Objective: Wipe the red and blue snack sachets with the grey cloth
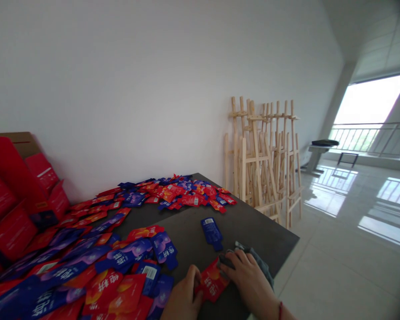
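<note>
A red pouch (211,284) with white characters lies flat at the front of the dark table. My left hand (185,293) pinches its left edge between thumb and fingers. Over the pouch's upper right corner is my right hand (248,275), its fingers closed on a small dark grey piece (227,262) pressed against the pouch; I cannot make out its kind. A crumpled grey-blue cloth (262,264) sits beside and partly beneath that hand. Farther back, a single blue pouch (211,231) lies apart with its barcode showing.
Red and blue pouches (120,255) are heaped on the left of the dark table (253,226), with another pile (193,193) at the back. Open red boxes (16,200) stand far left. Wooden easels (260,160) lean by the wall, beyond the table's right edge.
</note>
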{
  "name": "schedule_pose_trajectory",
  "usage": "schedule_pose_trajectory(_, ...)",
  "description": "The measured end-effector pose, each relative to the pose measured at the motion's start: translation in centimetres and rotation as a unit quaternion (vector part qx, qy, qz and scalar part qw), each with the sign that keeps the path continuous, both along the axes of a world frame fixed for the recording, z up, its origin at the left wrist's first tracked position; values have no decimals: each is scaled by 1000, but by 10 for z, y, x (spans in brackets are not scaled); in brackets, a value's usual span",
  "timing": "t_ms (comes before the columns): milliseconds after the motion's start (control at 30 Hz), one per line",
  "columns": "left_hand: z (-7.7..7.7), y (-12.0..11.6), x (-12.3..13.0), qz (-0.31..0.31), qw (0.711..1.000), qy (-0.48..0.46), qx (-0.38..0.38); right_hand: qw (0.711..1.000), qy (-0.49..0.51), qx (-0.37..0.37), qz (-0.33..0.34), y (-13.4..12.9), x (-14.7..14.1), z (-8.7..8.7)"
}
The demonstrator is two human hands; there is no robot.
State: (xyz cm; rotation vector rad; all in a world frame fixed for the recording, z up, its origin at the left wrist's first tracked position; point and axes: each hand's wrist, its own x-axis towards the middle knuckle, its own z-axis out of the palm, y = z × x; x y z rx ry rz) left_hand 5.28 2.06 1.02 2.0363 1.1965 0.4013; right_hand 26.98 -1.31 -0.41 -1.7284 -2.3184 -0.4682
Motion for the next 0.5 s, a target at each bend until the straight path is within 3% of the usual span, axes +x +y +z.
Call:
schedule_pose_trajectory(100, 4, 4, -4, 10, 1000, -28, -4, 997, 9, -32, -70, 14, 16, 9)
schedule_pose_trajectory(200, 23, 13, -20, 44, 997, -41, 37, 994, 30, -57, -85, 25, 20, 19)
schedule_pose_trajectory(367, 71, 36, -78, 128, 981, -2, 146, 990, 74, -94, -72, 44, 6, 42)
schedule_pose_trajectory(500, 84, 51, -127, 197, 959, 67, 194, 987, 66, -101, -105, 80, -14, 51)
